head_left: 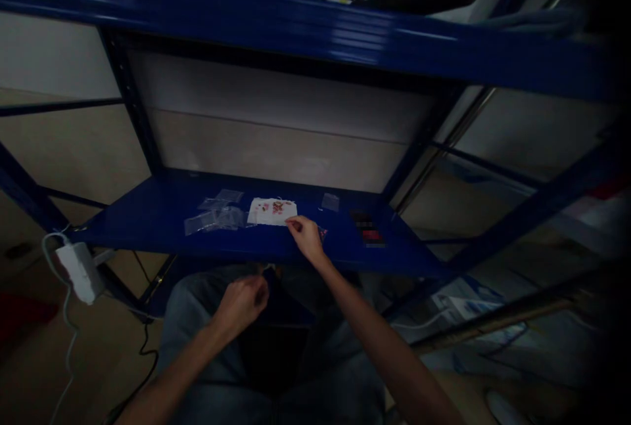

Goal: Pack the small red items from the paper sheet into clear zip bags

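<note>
On the blue shelf [162,215] lies a white sheet [259,217] with several small red and brownish pieces [277,206] on it. At the sheet's front right corner is my right hand [306,238], thumb and forefinger pinched together; what they hold, if anything, is too small to name. My left hand [244,300] is over my lap, below the shelf's front edge, with its fingers curled closed. Its grip is too dark to make out. Several clear plastic bags [217,218] lie in a loose pile left of the sheet. Part of a small reddish patterned piece [323,234] shows beside my right hand.
Another clear bag [330,201] lies right of the sheet. Farther right is a blurred black and red item [369,234]. A blue upper beam [296,24] crosses above the shelf. A white power strip [80,272] with a cord hangs at the left post.
</note>
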`<state>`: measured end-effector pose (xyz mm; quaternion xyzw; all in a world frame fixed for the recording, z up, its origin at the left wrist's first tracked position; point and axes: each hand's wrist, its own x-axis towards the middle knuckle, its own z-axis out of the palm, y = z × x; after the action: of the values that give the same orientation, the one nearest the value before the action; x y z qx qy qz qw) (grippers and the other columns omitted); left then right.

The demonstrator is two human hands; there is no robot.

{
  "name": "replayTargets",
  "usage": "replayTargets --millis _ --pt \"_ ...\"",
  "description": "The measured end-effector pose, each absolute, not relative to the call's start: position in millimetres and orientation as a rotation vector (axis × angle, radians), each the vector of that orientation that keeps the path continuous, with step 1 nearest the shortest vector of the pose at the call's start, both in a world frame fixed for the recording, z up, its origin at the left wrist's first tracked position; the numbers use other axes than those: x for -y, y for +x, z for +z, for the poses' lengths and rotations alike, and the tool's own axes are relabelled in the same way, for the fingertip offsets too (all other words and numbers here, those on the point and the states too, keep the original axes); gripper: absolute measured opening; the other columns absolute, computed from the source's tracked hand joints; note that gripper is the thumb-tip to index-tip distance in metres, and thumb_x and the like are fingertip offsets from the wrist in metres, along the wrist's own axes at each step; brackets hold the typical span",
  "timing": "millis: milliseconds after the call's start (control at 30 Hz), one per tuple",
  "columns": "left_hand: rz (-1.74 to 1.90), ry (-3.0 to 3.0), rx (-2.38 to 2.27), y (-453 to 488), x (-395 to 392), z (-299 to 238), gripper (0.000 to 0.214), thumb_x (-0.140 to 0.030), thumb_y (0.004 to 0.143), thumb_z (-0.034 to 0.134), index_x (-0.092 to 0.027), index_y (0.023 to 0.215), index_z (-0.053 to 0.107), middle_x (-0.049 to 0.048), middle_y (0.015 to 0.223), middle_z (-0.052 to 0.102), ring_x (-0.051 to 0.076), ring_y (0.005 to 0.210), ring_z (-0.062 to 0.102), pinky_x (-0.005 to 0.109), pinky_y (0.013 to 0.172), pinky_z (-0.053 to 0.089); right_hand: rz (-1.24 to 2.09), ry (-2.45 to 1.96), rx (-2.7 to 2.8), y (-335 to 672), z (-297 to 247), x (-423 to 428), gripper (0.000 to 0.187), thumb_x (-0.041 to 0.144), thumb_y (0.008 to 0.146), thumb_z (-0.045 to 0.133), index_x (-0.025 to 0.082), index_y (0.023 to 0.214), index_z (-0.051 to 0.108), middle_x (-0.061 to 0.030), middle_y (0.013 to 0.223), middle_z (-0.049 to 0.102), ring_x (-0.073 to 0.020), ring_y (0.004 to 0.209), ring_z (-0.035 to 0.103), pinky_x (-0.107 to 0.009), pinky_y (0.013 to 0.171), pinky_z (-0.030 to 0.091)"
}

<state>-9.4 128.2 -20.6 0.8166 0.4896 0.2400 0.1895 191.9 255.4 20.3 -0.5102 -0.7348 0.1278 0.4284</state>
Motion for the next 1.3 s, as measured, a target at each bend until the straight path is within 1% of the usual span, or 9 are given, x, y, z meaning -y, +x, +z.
replayTargets --millis 133,267,467,633,800,933,1100,1167,1300 --pt "0.547 2.548 -1.365 -16 -114 -20 0.012 -0.014 0.084 0.048 -0.019 0.084 0.059 0.0043 0.082 0.065 0.021 0.083 0.06 0.034 0.081 0.042 0.142 -1.43 1.919 182 7 -314 0.02 0.012 0.086 0.054 0.017 0.094 0.071 -0.0066 0.096 0.07 -0.017 0.082 0.063 -0.027 0.079 0.046" --pt "0.656 2.377 -1.398 -17 -110 -10 0.01 -0.014 0.082 0.051 -0.02 0.082 0.059 0.0029 0.081 0.065 0.02 0.081 0.06 0.031 0.076 0.043 0.049 -1.499 1.902 174 1 -330 0.02 0.016 0.09 0.052 0.02 0.097 0.07 -0.0067 0.102 0.067 -0.0186 0.092 0.06 -0.029 0.084 0.043" --pt "0.832 2.004 -1.412 -10 -122 -6 0.008 -0.028 0.08 0.059 -0.02 0.079 0.059 0.0 0.071 0.065 0.016 0.066 0.061 0.027 0.065 0.043 -0.015 -1.526 1.977 172 -6 -336 0.022 0.014 0.091 0.049 0.018 0.097 0.07 -0.0097 0.103 0.064 -0.021 0.097 0.055 -0.031 0.087 0.041" --pt "0.869 1.983 -1.394 -10 -125 -11 0.007 -0.027 0.078 0.061 -0.02 0.078 0.061 -0.0003 0.07 0.066 0.016 0.065 0.06 0.026 0.066 0.042 -0.109 -1.487 2.015 170 -11 -338 0.02 0.014 0.089 0.049 0.016 0.093 0.069 -0.0102 0.098 0.063 -0.0212 0.095 0.053 -0.031 0.088 0.041" --pt "0.969 1.782 -1.23 -11 -122 -14 0.014 -0.03 0.078 0.061 -0.017 0.075 0.06 0.0004 0.07 0.063 0.014 0.064 0.057 0.024 0.062 0.041 -0.041 -1.386 1.908 173 4 -330 0.015 0.016 0.086 0.053 0.014 0.086 0.068 -0.0098 0.091 0.062 -0.0222 0.092 0.054 -0.033 0.085 0.043" --pt "1.049 1.702 -1.225 -16 -124 -14 0.016 -0.03 0.076 0.061 -0.016 0.071 0.056 -0.0013 0.066 0.058 0.012 0.061 0.052 0.023 0.061 0.04 0.14 -1.21 1.782 166 22 -295 0.013 0.023 0.084 0.058 0.016 0.084 0.069 -0.0073 0.088 0.064 -0.0198 0.083 0.057 -0.031 0.078 0.046" --pt "1.038 1.802 -1.309 -17 -123 -19 0.009 -0.025 0.075 0.059 -0.017 0.072 0.057 -0.0018 0.065 0.058 0.012 0.06 0.052 0.023 0.06 0.039 0.513 -1.021 1.711 150 16 -188 0.014 0.03 0.081 0.065 0.018 0.08 0.07 -0.0022 0.074 0.062 -0.014 0.064 0.054 -0.025 0.06 0.043" --pt "0.999 1.852 -1.237 -12 -117 -19 0.004 -0.02 0.073 0.059 -0.016 0.074 0.058 -0.0004 0.07 0.062 0.013 0.064 0.055 0.023 0.062 0.041 0.634 -0.985 1.772 150 4 -139 0.01 0.027 0.08 0.067 0.019 0.08 0.071 -0.0018 0.074 0.062 -0.0131 0.063 0.053 -0.023 0.057 0.041" --pt "0.795 1.997 -1.118 1 -96 -16 0.011 -0.014 0.068 0.06 -0.017 0.078 0.062 0.0016 0.076 0.067 0.017 0.072 0.061 0.024 0.068 0.044 0.693 -1.064 1.831 160 -14 -77 0.003 0.019 0.077 0.068 0.019 0.076 0.071 -0.0002 0.07 0.057 -0.0124 0.063 0.053 -0.023 0.056 0.04"
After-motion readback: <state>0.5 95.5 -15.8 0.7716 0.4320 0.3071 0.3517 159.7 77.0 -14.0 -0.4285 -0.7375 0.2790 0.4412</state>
